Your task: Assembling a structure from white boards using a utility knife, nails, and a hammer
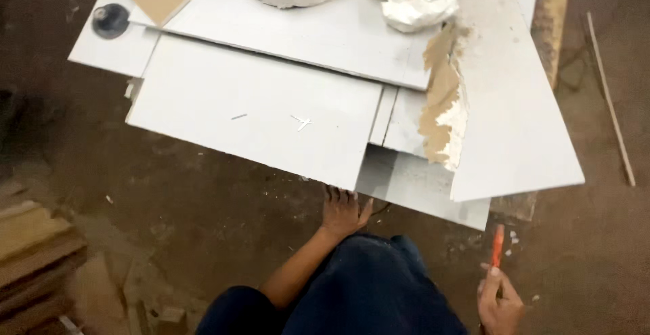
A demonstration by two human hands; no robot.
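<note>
Now our left hand (344,212) lies flat under grey board (254,108) edge | right hand (500,301) pinches orange pencil (497,246) | board looks stiff, light; grip its edges.

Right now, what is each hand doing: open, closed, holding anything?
Left hand: open, fingers spread at the edge of the grey board, holding nothing.
Right hand: closed on an orange pencil.
</note>
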